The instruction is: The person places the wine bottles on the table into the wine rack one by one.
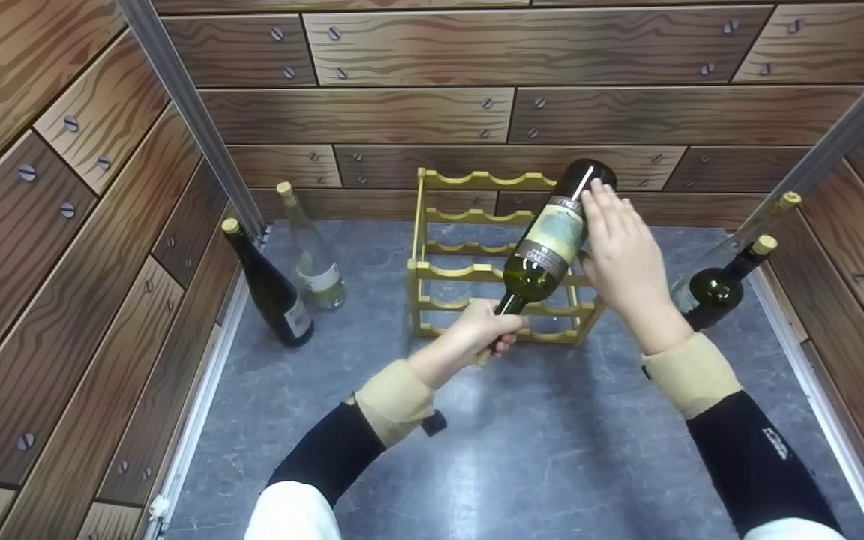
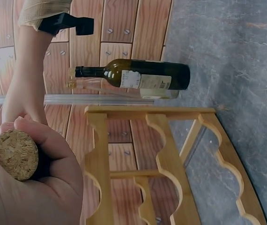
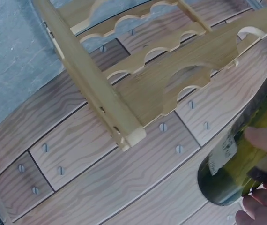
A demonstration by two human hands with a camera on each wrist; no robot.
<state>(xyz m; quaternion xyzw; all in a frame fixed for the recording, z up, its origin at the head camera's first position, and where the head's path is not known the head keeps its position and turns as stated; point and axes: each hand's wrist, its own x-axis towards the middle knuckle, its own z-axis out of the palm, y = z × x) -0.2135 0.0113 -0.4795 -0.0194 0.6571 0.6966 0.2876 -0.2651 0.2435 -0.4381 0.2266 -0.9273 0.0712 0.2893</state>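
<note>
A dark green wine bottle is held aslant above a wooden wine rack, its base pointing away and its neck towards me. My left hand grips the neck, and the bottle's cork end pokes out of the fist in the left wrist view. Flat along the bottle's side near the base lies my right hand, its fingers straight in the head view. The right wrist view shows the thumb and fingertips against the glass of the same bottle. Scalloped bars run across the rack, which stands on the grey floor.
To the left stand a dark bottle and a clear bottle, both corked. On the right, behind my right wrist, are another dark bottle and a clear bottle. Wood-patterned walls enclose the floor on three sides.
</note>
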